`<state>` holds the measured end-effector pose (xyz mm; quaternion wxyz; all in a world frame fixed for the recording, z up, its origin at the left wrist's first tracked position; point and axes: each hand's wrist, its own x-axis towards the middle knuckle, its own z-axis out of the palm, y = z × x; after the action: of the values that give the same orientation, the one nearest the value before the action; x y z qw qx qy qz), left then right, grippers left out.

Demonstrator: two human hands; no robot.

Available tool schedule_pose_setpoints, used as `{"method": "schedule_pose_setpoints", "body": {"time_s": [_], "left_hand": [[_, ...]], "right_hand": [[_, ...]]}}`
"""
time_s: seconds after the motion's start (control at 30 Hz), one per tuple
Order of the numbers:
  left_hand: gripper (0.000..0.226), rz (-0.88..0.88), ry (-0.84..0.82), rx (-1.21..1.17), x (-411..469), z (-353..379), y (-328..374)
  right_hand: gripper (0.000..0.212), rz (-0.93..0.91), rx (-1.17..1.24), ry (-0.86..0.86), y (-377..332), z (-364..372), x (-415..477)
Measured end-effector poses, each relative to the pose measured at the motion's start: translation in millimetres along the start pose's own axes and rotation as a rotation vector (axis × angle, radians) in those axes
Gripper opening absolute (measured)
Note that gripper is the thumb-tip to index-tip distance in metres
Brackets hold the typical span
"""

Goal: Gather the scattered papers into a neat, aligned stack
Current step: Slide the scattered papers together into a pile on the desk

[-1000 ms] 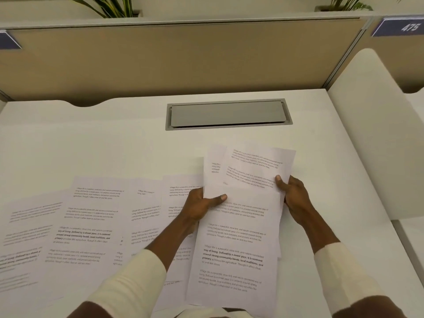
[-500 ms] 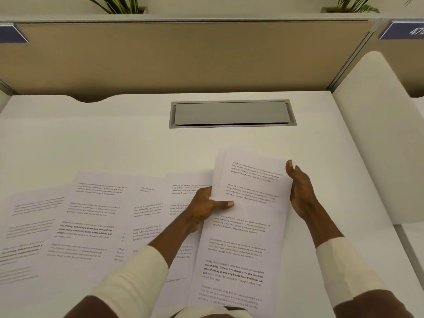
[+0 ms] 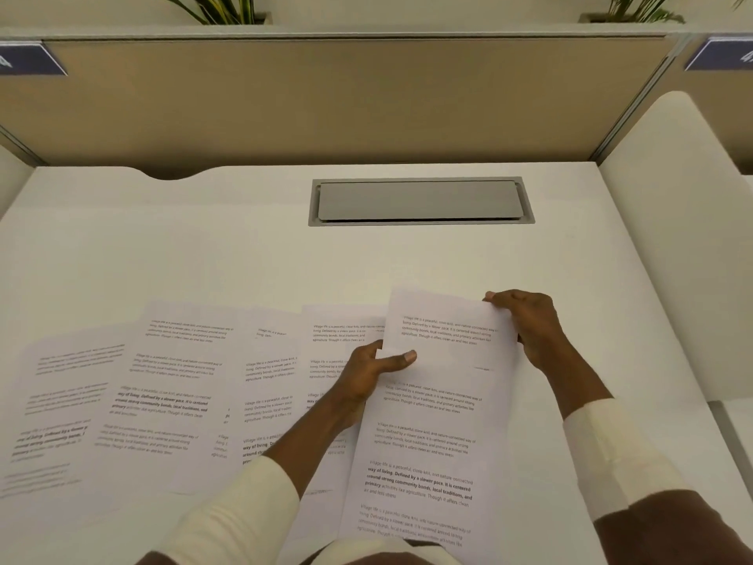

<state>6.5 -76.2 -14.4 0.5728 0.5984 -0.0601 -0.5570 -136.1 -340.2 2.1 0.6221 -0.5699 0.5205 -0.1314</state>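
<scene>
Nearest, a gathered bundle of printed sheets (image 3: 428, 434), long axis running away from the body and leaning slightly right, its near end out of frame at the bottom edge. Pinched at the bundle's left edge by the left hand (image 3: 373, 371), thumb on top and fingers hidden beneath; gripped at the far right corner by the right hand (image 3: 525, 324), fingers curled over the top edge. Both closed on the same bundle, seemingly squaring its edges. Directly left of the left hand, and partly under its forearm, the loose sheets (image 3: 171, 385) still fanned in an overlapping row across the white worktop (image 3: 244, 258), each long axis roughly parallel to the bundle's; nearest one touching or tucked beneath the bundle's left edge, so likely the left hand's reach next, a sideways sweep rather than forward. Farther back, a grey cable hatch (image 3: 419, 201) set into the worktop, then the tan partition (image 3: 346, 95). Against half a second ago: right hand moved from the bundle's right side up to its far corner; offset top sheets now drawn into one outline.
</scene>
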Motion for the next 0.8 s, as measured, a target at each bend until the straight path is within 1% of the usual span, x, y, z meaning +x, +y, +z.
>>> {"method": "schedule_pose_setpoints", "body": {"time_s": [0.07, 0.17, 0.27, 0.4, 0.5, 0.6, 0.67, 0.73, 0.8], "left_hand": [[0.053, 0.012, -0.02, 0.045, -2.4, -3.3, -2.7], [0.047, 0.003, -0.015, 0.094, -9.2, -7.4, -7.7], [0.046, 0.003, 0.025, 0.086, -21.3, -9.8, -16.0], [0.042, -0.015, 0.074, 0.088, -40.6, -10.8, -32.5], [0.041, -0.02, 0.138, 0.137, -51.3, -9.7, -45.2], [0.039, -0.023, 0.187, 0.172, -60.1, -8.9, -55.7], [0.035, -0.017, 0.217, 0.195, -67.0, -8.3, -61.5], [0.034, 0.002, 0.248, 0.227, -74.6, -7.1, -66.5], [0.037, 0.036, 0.283, 0.295, -80.0, -5.0, -70.5]], "right_hand": [[0.017, 0.034, -0.05, -0.062, 8.0, 2.8, -3.7], [0.015, 0.074, -0.088, -0.107, 19.2, 8.3, -16.0], [0.016, 0.1, -0.081, -0.135, 30.7, 12.3, -36.1], [0.038, 0.155, 0.001, -0.122, 48.7, 14.4, -66.8], [0.049, 0.182, 0.045, -0.12, 61.2, 16.5, -93.5], [0.037, 0.162, 0.097, -0.179, 72.4, 20.6, -126.4], [0.031, 0.135, 0.076, -0.182, 80.3, 25.2, -146.9], [0.031, 0.118, 0.027, -0.144, 91.9, 27.6, -159.8], [0.035, 0.116, -0.065, -0.095, 100.8, 29.0, -167.6]]}}
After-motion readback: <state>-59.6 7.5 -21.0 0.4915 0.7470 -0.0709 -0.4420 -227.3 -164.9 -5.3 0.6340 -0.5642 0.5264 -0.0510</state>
